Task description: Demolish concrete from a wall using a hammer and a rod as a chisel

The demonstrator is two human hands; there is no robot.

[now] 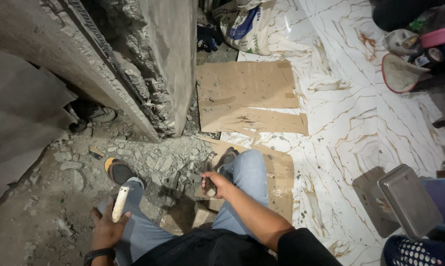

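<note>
Chisel point(119, 203), pale and dusty, sits upright in the left hand point(106, 227), fingers wrapped round it, above the left knee. Right hand point(217, 184) grips a dark-handled hammer point(208, 176) over the right knee. Broken concrete rubble point(168, 157) lies ahead, below a chipped wall point(148, 74); cardboard point(247, 96) covers marble tiles point(360, 123).

A broken concrete wall point(153, 64) is seen above rubble point(148, 157); white marbled floor tiles point(360, 118) are partly covered by cardboard point(247, 93).
</note>
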